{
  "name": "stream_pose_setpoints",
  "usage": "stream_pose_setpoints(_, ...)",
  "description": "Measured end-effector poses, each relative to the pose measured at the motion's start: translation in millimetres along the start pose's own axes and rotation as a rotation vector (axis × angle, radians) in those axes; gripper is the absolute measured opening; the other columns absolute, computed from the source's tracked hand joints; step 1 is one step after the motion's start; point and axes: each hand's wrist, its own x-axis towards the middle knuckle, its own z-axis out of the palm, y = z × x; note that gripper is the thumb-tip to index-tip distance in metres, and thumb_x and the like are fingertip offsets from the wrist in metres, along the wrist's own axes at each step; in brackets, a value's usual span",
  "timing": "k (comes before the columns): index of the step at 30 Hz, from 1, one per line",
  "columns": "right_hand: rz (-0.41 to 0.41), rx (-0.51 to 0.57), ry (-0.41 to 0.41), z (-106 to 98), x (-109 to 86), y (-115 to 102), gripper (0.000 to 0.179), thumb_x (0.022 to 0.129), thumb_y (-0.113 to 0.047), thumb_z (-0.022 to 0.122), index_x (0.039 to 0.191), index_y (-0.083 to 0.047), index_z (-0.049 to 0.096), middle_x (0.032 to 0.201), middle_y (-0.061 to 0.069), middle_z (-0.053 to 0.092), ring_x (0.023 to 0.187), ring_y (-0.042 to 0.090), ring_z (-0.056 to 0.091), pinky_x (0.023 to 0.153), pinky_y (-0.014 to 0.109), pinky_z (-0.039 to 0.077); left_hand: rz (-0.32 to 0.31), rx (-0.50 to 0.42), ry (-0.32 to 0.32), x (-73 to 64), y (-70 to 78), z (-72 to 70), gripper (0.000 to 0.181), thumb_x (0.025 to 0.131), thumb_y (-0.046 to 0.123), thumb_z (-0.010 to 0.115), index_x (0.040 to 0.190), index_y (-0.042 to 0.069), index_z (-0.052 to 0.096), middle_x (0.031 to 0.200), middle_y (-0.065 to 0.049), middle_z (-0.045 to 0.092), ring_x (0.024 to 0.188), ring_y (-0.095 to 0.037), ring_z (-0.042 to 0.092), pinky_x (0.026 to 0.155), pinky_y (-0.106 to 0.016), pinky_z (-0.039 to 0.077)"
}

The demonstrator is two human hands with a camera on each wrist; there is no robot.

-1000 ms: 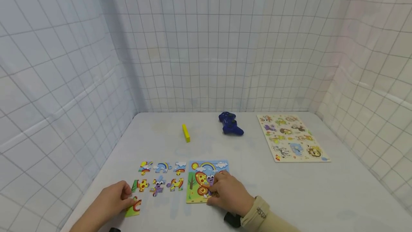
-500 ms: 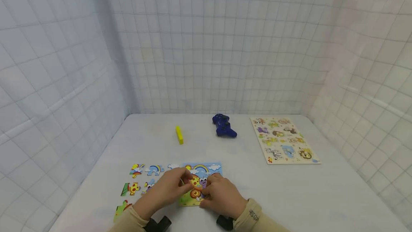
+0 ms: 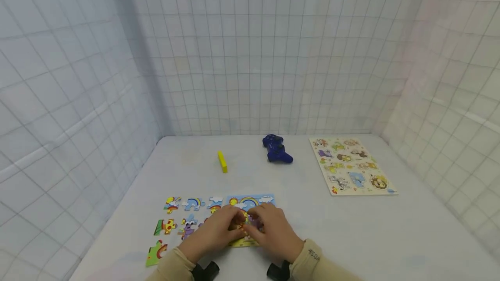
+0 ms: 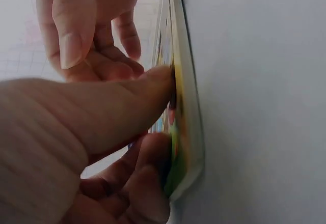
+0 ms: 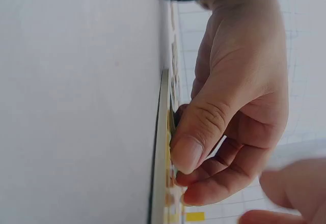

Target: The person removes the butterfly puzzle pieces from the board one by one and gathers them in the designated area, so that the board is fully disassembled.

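In the head view my left hand (image 3: 216,231) and right hand (image 3: 275,231) meet over the lower part of a picture puzzle board (image 3: 255,197). The thumb and fingertips of the left hand appear to pinch a jigsaw puzzle piece at the board's surface, mostly hidden by the hand. In the left wrist view the board's edge (image 4: 191,132) stands beside that thumb (image 4: 112,112). My right hand hovers beside it, fingers loosely bent, with nothing visible in them. Left of the board lie loose pieces, among them a green corner piece (image 3: 156,253) and a purple-faced piece (image 3: 188,227).
Farther back are a yellow block (image 3: 222,162) and a dark blue game controller (image 3: 277,148). An animal puzzle board (image 3: 353,168) lies at the right. Grid-patterned cloth walls (image 3: 250,55) enclose the white table (image 3: 332,237) on the sides and back.
My left hand has left the green corner piece at lower left and moved right onto the board. The right hand stays near the board, its fingers shifted. The head view has swung slightly.
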Motion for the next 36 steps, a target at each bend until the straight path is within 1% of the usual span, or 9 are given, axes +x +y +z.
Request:
stream_pose_setpoints(3, 0.002, 0.033, 0.124, 3.1, 2.5, 4.8, 0.016, 0.095, -0.020, 0.070, 0.111, -0.015, 0.070, 0.102, -0.004, 0.064, 0.094, 0.012, 0.056, 0.080, 0.035, 0.041, -0.012, 0.000, 0.008, 0.4, -0.3, -0.9, 0.020, 0.088, 0.020, 0.083, 0.096, 0.014, 0.066, 0.094, 0.003, 0.056, 0.081, -0.007, 0.051, 0.071, -0.025, 0.046)
stream_pose_setpoints(5, 0.022, -0.019, 0.140, 4.4, 2.0, 6.7, 0.016, 0.091, -0.017, 0.070, 0.107, -0.016, 0.069, 0.100, -0.004, 0.061, 0.092, 0.013, 0.054, 0.077, 0.034, 0.040, -0.020, 0.002, 0.005, -0.4, -0.2, -0.3, 0.019, 0.087, 0.019, 0.084, 0.089, 0.015, 0.066, 0.092, 0.003, 0.053, 0.080, -0.008, 0.050, 0.070, -0.026, 0.044)
stream_pose_setpoints(7, 0.041, -0.081, 0.097, 4.8, 0.9, 7.6, 0.019, 0.087, -0.019, 0.072, 0.105, -0.017, 0.069, 0.098, -0.004, 0.059, 0.089, 0.014, 0.051, 0.074, 0.033, 0.040, -0.033, 0.004, 0.000, -1.3, -0.5, 1.2, 0.018, 0.088, 0.019, 0.083, 0.085, 0.017, 0.065, 0.091, 0.004, 0.052, 0.080, -0.007, 0.049, 0.070, -0.025, 0.043)
stream_pose_setpoints(10, 0.073, -0.130, -0.023, 1.9, -0.3, 6.5, 0.024, 0.083, -0.028, 0.073, 0.103, -0.016, 0.068, 0.095, -0.005, 0.056, 0.086, 0.013, 0.047, 0.072, 0.031, 0.041, -0.049, 0.003, 0.001, -2.2, -0.5, 3.0, 0.017, 0.089, 0.019, 0.081, 0.083, 0.019, 0.065, 0.092, 0.004, 0.051, 0.081, -0.007, 0.049, 0.070, -0.026, 0.043)
stream_pose_setpoints(13, 0.101, -0.121, -0.145, -4.4, -1.9, 4.7, 0.029, 0.081, -0.037, 0.075, 0.100, -0.015, 0.070, 0.098, -0.005, 0.056, 0.089, 0.013, 0.046, 0.075, 0.030, 0.044, -0.065, -0.004, -0.001, -3.0, -0.3, 4.1, 0.016, 0.090, 0.018, 0.081, 0.084, 0.019, 0.066, 0.091, 0.005, 0.051, 0.080, -0.006, 0.049, 0.069, -0.025, 0.044)
stream_pose_setpoints(16, 0.112, -0.097, -0.218, -11.8, -3.2, 3.7, 0.033, 0.081, -0.044, 0.079, 0.097, -0.017, 0.071, 0.104, -0.004, 0.058, 0.092, 0.014, 0.047, 0.077, 0.030, 0.046, -0.064, -0.005, 0.000, -3.1, 0.0, 4.8, 0.015, 0.090, 0.019, 0.080, 0.085, 0.019, 0.067, 0.090, 0.005, 0.051, 0.080, -0.005, 0.049, 0.069, -0.025, 0.044)
stream_pose_setpoints(22, 0.091, -0.072, -0.240, -20.0, -2.0, 4.8, 0.039, 0.077, -0.051, 0.087, 0.094, -0.021, 0.070, 0.109, -0.003, 0.060, 0.093, 0.014, 0.046, 0.074, 0.027, 0.045, -0.048, -0.007, 0.009, -2.8, 0.4, 4.8, 0.014, 0.091, 0.019, 0.080, 0.087, 0.019, 0.067, 0.090, 0.005, 0.050, 0.080, -0.006, 0.048, 0.069, -0.025, 0.043)
stream_pose_setpoints(29, 0.095, -0.062, -0.248, -18.5, -1.8, 7.0, 0.037, 0.077, -0.052, 0.088, 0.091, -0.024, 0.067, 0.107, -0.005, 0.058, 0.092, 0.013, 0.044, 0.072, 0.025, 0.043, -0.033, 0.025, 0.015, -2.6, 2.0, 3.4, 0.012, 0.093, 0.020, 0.077, 0.089, 0.020, 0.066, 0.091, 0.009, 0.052, 0.081, -0.004, 0.048, 0.071, -0.026, 0.045)
stream_pose_setpoints(36, 0.125, -0.054, -0.264, -18.3, -0.5, 4.9, 0.038, 0.076, -0.051, 0.089, 0.087, -0.024, 0.064, 0.102, -0.005, 0.055, 0.091, 0.013, 0.043, 0.070, 0.024, 0.041, -0.067, 0.029, 0.002, -2.4, 6.2, 1.3, 0.011, 0.094, 0.022, 0.076, 0.090, 0.022, 0.066, 0.089, 0.012, 0.057, 0.080, -0.003, 0.050, 0.072, -0.028, 0.046)
